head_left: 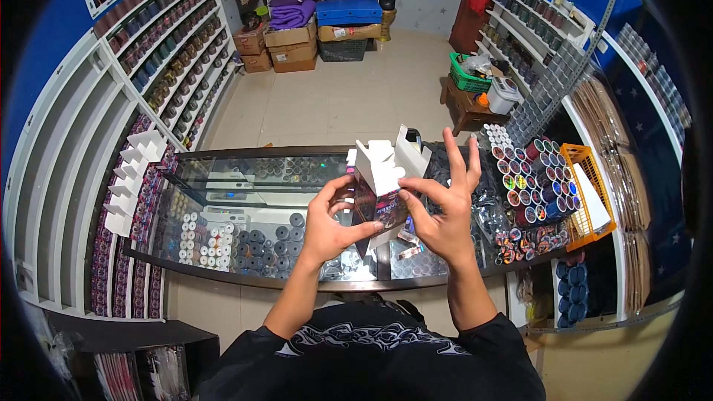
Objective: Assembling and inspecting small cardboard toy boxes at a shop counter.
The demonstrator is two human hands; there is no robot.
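Note:
Above the glass counter I hold up a small dark printed cardboard box [390,206], its white top flaps standing up and spread apart. My left hand [327,224] is wrapped round the box's left side, with the thumb across its near face. At the box's upper right edge, the thumb and index finger of my right hand [448,212] are pinched together beside a white flap. The other fingers of that hand stretch upward. What the box contains is hidden from here. Small packets [410,245] lie on the glass just beneath it.
The glass counter [275,150] carries white spools [204,241], dark spools [267,249] and many colourful round-topped spools [531,178]. An orange basket [587,200] stands at its right end. Folded white box pieces [134,178] lie to the left. Shelves [174,52] of spools line the walls.

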